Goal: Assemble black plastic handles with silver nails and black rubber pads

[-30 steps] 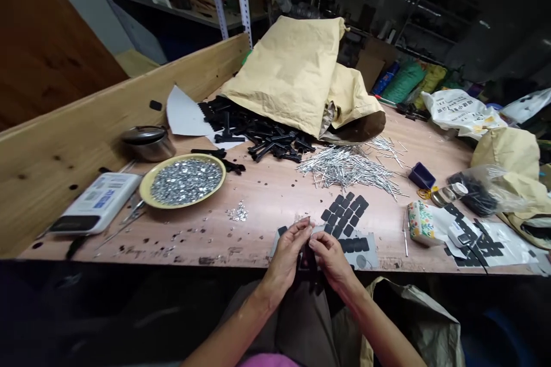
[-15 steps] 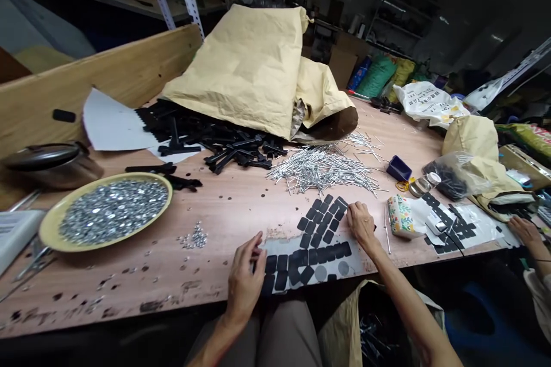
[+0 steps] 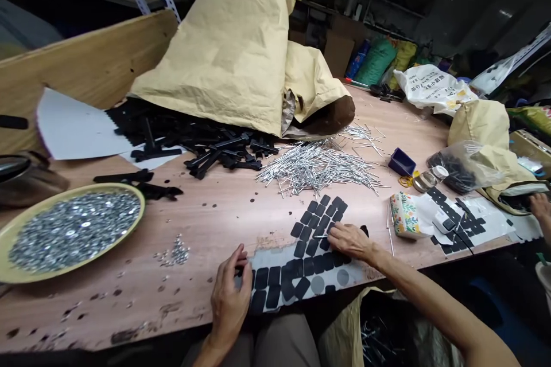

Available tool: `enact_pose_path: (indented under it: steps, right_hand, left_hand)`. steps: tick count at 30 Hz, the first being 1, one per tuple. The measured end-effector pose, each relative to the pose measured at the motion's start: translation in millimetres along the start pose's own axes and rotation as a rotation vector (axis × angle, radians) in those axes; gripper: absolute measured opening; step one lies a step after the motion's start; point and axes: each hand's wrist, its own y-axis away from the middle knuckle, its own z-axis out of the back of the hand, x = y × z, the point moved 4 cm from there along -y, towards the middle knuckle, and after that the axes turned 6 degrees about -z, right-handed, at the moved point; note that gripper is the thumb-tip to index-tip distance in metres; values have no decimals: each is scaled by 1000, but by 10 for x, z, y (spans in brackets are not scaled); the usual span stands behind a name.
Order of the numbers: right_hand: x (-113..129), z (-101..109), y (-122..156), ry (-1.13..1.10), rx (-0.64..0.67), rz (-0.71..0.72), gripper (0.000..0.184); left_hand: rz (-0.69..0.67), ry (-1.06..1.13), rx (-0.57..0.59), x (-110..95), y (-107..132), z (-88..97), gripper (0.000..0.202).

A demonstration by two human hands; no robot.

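My left hand (image 3: 229,295) rests at the near table edge, its thumb and fingers closed on the left end of a pale sheet (image 3: 321,285) that carries rows of black pads (image 3: 297,269). My right hand (image 3: 350,239) lies on the loose black pads (image 3: 321,212) further right, its fingers pinched on a thin metal pin (image 3: 319,236) that points left. A heap of metal pins (image 3: 318,166) lies beyond the pads.
A yellow dish of small silver pieces (image 3: 73,229) sits at the left, with black plastic parts (image 3: 206,143) spilling from a paper sack (image 3: 228,51). At the right are a floral box (image 3: 404,215), a blue tray (image 3: 401,161) and another person's hand (image 3: 540,206).
My hands, together at the table edge a second ago, have parted. The right went out to the loose pads and now holds a pin; the left stayed at the sheet's end. The view shifted right.
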Motion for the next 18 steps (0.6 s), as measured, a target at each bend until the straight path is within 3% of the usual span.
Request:
enact_pose_path:
  steps: [4,8,11,18]
  right_hand:
    - [-19,-19,10,-19,-8,-75,25]
    - [-4,-37,-2,-92,30,-55,18]
    - [-29,-10,-13,-97,22,-137,24]
    - [236,15,3,-113,51,-137,16]
  left_hand:
    - [-23,-29,8,-20,-11,1,36]
    - [-32,-41,15,-47,-24,4,36]
    - [-12,-48,9,-53,-23,12,36]
    - [0,-62,49,-49,-20,-3,36]
